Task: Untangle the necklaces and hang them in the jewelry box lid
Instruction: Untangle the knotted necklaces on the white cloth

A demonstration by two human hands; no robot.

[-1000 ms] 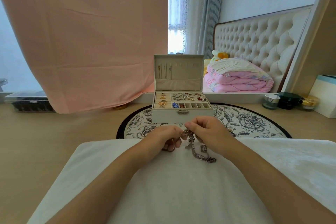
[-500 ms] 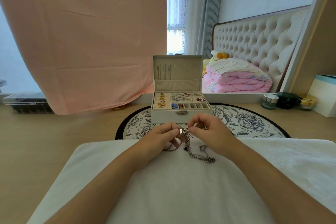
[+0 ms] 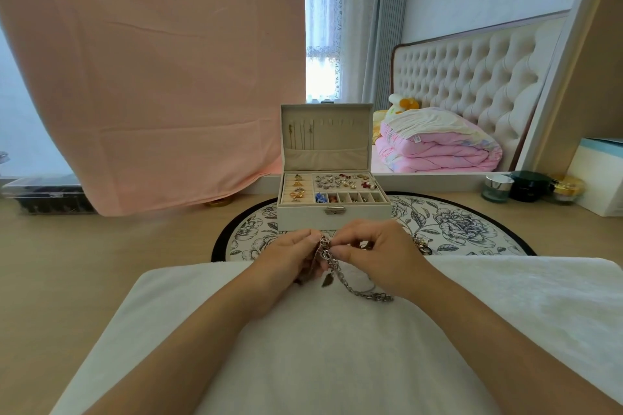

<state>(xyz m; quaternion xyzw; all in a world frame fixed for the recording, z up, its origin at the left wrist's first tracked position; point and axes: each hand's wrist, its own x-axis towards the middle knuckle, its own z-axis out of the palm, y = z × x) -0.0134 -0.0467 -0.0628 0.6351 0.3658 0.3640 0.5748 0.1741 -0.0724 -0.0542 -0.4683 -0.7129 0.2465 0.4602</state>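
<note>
Untangling in front of the jewelry box (image 3: 333, 214): my left hand (image 3: 290, 258) and right hand (image 3: 382, 256) pinch the knotted necklaces (image 3: 372, 295); next I must tease one free.

Bright, soft daylight from window (image 3: 322, 54) at back centre, blown out to white. Even across the room, only faint soft shadows on white towel (image 3: 337, 364). Strong wide-angle bend at edges: mirror frame (image 3: 566, 61) leaning, pink cloth (image 3: 151, 77) bowed. Slightly soft overall, fine chain (image 3: 357, 290) detail smeared.

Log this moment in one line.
left hand pinches tangled silver chain necklaces | right hand pinches same | cream jewelry box open
</note>
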